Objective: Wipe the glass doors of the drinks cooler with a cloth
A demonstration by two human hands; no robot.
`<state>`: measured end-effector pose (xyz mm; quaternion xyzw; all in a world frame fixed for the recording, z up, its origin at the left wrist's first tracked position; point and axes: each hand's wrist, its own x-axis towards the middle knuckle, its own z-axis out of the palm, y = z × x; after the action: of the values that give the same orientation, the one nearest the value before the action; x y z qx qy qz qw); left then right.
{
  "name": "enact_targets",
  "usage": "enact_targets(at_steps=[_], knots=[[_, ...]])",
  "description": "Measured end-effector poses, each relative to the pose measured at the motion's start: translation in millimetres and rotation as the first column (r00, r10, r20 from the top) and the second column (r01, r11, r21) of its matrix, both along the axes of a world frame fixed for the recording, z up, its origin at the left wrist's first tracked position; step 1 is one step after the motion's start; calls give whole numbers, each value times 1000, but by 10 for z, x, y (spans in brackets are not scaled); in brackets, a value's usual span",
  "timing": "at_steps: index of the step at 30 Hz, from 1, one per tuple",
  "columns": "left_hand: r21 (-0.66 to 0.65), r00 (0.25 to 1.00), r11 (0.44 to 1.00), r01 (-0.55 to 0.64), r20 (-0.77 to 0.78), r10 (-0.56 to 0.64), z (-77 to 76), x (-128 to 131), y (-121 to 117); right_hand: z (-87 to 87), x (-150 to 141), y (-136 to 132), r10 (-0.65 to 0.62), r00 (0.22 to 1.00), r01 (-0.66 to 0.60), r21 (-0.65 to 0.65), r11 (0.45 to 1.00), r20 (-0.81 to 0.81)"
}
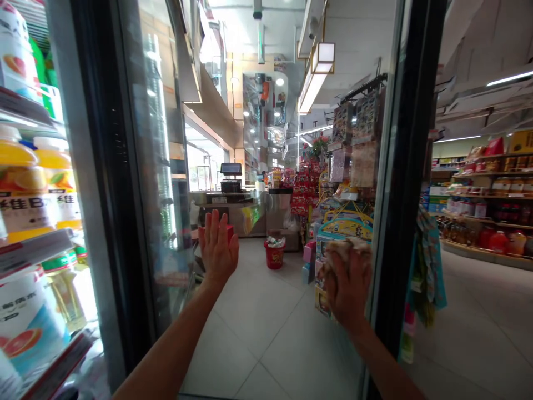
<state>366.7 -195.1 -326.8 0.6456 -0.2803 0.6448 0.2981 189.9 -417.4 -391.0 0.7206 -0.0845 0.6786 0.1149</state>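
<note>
A glass door (pixel 266 311) in a dark frame stands in front of me, and the shop shows through it. My left hand (pixel 217 244) lies flat against the pane left of the middle, fingers stretched upward and nothing in it. On the right side of the glass, my right hand (pixel 348 280) presses a crumpled, light brownish cloth (pixel 353 247) to the surface. The cloth sticks out above and beside the fingers. Part of it is hidden under the palm.
Lit shelves with orange drink bottles (pixel 19 189) stand close on my left. The door's dark edge (pixel 410 183) rises at right. Beyond the glass are a red bucket (pixel 275 255), a checkout counter (pixel 250 214) and hanging goods. Stocked shelves (pixel 495 194) line the far right.
</note>
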Motion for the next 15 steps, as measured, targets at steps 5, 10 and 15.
enact_targets(at_steps=[5,10,15], knots=[[5,1000,1000,-5,-17,5,-7,-4,1,-28,175,276,59,997,-60,-20,998,-46],[50,1000,999,19,-8,-19,-232,-20,29,-118,478,763,190,950,-242,-202,949,-246],[79,1000,997,-12,-15,13,-459,7,47,352,261,323,97,992,-106,-107,989,-86]])
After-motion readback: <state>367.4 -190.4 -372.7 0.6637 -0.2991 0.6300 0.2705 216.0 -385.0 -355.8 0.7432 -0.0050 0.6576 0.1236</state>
